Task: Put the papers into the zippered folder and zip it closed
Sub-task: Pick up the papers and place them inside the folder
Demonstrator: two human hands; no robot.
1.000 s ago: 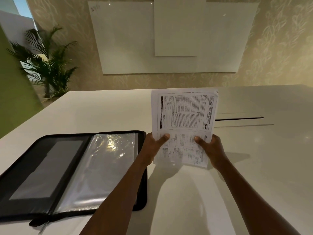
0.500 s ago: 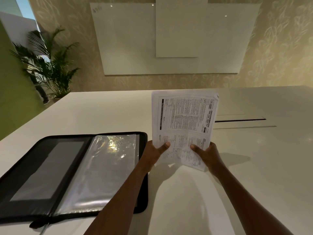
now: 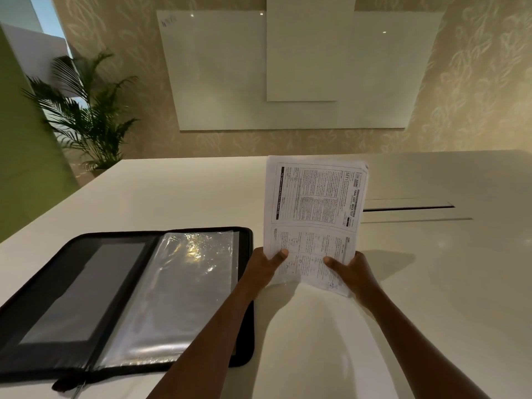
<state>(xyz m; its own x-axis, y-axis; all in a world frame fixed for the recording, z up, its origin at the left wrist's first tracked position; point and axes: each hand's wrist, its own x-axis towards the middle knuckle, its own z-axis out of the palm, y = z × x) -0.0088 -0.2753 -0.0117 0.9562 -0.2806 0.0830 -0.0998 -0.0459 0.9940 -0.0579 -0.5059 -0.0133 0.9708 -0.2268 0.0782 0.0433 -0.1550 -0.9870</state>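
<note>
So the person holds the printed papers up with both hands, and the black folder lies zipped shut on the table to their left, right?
Not quite. The folder is not zipped shut: the head view shows it lying open, its clear plastic sleeves facing up. The rest stands: the left hand and right hand both hold the papers up, and the folder lies on the table to their left.

likely an office meeting room, wall whiteboard [image 3: 216,70], large white table [image 3: 178,197], potted palm [image 3: 86,116]
</note>
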